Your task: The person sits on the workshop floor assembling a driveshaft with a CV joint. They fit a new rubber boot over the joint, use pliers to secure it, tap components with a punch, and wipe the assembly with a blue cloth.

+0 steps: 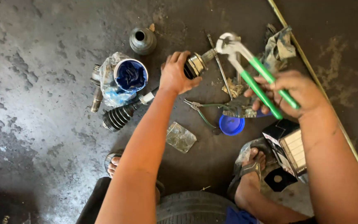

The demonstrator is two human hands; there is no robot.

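My left hand (177,74) grips a metal CV joint (197,63) held above the dark floor. My right hand (293,93) squeezes the green handles of large pliers (251,70), whose metal jaws bite on the joint's threaded stub end. Directly under the joint lie loose metal rods and a small pair of green-handled pliers (199,110).
A tub of blue grease (130,75) sits in a plastic bag at left, beside a ribbed rubber boot on a shaft (119,117). Another rubber boot (142,40), a blue lid (231,125), a cardboard box (289,147), a rag (279,47), my sandalled feet and a tyre (191,207) surround me.
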